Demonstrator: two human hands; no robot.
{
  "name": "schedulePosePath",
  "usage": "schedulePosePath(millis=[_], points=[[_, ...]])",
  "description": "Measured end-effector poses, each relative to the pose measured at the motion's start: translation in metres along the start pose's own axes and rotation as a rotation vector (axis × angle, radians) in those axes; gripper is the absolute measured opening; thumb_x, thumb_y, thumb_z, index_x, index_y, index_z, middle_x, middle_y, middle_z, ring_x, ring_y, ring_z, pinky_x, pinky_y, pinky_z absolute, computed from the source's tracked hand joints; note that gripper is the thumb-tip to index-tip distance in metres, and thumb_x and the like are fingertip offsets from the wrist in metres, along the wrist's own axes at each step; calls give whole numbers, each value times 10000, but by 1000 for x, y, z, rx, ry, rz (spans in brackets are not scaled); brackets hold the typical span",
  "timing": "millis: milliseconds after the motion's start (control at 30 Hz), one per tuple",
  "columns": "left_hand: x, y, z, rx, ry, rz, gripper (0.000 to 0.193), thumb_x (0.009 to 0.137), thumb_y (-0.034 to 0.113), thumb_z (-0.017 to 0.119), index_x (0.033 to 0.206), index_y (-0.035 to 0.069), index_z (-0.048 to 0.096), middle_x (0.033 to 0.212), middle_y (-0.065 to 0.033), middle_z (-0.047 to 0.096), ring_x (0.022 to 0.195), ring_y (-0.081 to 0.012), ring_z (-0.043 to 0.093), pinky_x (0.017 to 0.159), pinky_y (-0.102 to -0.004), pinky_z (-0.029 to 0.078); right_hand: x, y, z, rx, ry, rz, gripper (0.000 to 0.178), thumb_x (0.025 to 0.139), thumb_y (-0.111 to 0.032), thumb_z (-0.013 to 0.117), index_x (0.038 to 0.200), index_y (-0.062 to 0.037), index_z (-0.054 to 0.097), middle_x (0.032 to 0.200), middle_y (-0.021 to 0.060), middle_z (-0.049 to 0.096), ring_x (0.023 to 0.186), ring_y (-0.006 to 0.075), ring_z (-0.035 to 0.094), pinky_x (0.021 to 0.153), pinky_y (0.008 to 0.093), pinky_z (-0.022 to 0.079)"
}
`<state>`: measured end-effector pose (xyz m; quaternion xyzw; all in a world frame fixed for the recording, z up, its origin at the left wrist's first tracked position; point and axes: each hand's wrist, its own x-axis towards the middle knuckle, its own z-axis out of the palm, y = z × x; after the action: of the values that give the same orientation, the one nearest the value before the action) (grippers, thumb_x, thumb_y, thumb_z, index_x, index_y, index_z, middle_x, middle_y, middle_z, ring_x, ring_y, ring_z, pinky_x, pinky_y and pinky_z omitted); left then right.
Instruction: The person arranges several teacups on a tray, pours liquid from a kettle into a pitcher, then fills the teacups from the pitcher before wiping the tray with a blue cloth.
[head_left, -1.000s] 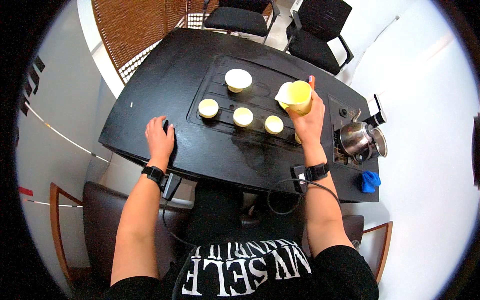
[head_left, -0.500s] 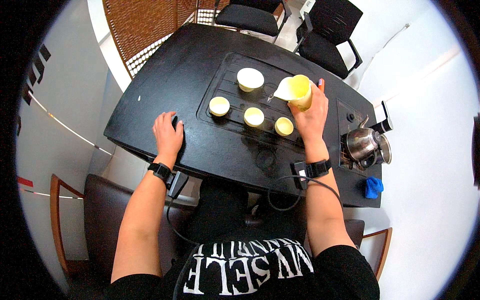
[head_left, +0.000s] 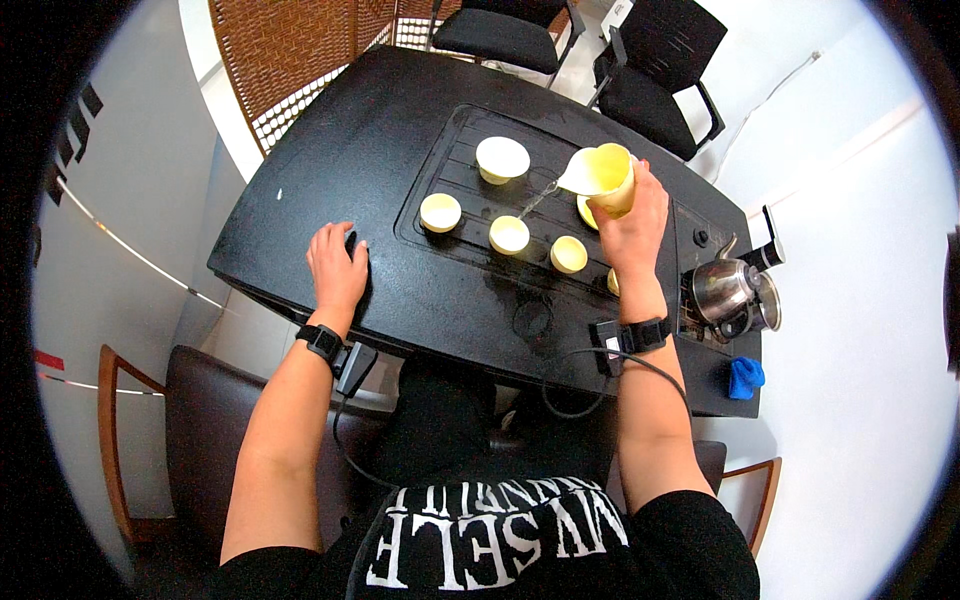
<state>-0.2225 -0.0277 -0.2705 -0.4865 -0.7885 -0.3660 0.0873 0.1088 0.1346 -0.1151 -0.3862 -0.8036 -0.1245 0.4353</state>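
Observation:
My right hand [head_left: 636, 222] is closed around a yellow pitcher [head_left: 618, 190], tilted with its spout to the left. A thin stream of clear liquid [head_left: 540, 200] runs from the spout down to the middle small cup [head_left: 509, 235]. To its left stands another small yellow cup [head_left: 440, 213], and to its right a third [head_left: 569, 255]. A wider pale bowl-like cup [head_left: 502, 161] sits farther back. Beside my right wrist a yellow cup [head_left: 613, 282] is mostly hidden; another yellow piece [head_left: 586, 212] shows partly under the pitcher. My left hand [head_left: 337, 265] rests on the table, fingers apart, holding nothing.
The cups stand on a black slatted tea tray [head_left: 425, 190] set in the black table [head_left: 310, 150]. At the right are a steel kettle [head_left: 722, 290], a black-handled vessel [head_left: 770, 303] and a blue cloth [head_left: 745, 378]. A cable [head_left: 570, 415] hangs from my right wristband.
My right hand and the pitcher have shifted slightly right. The stream, short at the spout before, now reaches the middle cup. Two partly hidden yellow pieces have come into view. My left hand stays put.

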Motion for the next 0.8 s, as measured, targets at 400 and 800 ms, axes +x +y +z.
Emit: schedulePosePath(millis=[400,800], points=[[0,0,0,8,10,9,353,789,152,663,1115,65,560,1122,-155,537,1156,-343,465,995,-464,338,12,-1,-9,-3,26,-31,736,602,-120,821,1257,-86,486,1122,135,579,1067,372,526,1003,465,381],[1,-1,-1,1,11,15,350,787,147,662,1113,66,562,1119,-153,538,1148,-337,469,991,-462,341,12,-3,-9,8,23,-28,724,599,-118,825,1245,-84,500,1122,127,587,1066,350,536,974,453,396]])
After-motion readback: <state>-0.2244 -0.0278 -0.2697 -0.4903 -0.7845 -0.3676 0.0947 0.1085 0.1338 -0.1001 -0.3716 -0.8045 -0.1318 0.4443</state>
